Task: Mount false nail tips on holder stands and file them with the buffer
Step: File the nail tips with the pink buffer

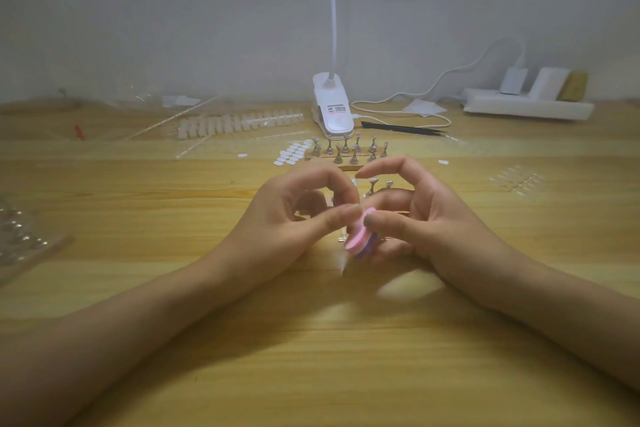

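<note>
while the right hand (433,215) pinches the pink buffer (358,239) in its grip, long axis 1 to 7 o'clock above the worktop (311,367), the left hand (287,215) curls in at the buffer's 9 o'clock, thumb touching it; whether it pinches a nail tip i cannot tell.

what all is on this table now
pink and purple foam buffer block: one, pink-purple, centre
silver metal holder stands: several, silver, behind hands
clear plastic false nail tips: one row, translucent, back left
white oval sticker pads: one sheet, white, beside stands
white clip lamp: one, white, back centre
black tweezers: one, black, right of lamp
white power strip: one, white, back right
light wooden table: one, tan, underneath
left hand: one, curled beside buffer
right hand: one, pinching buffer
</note>
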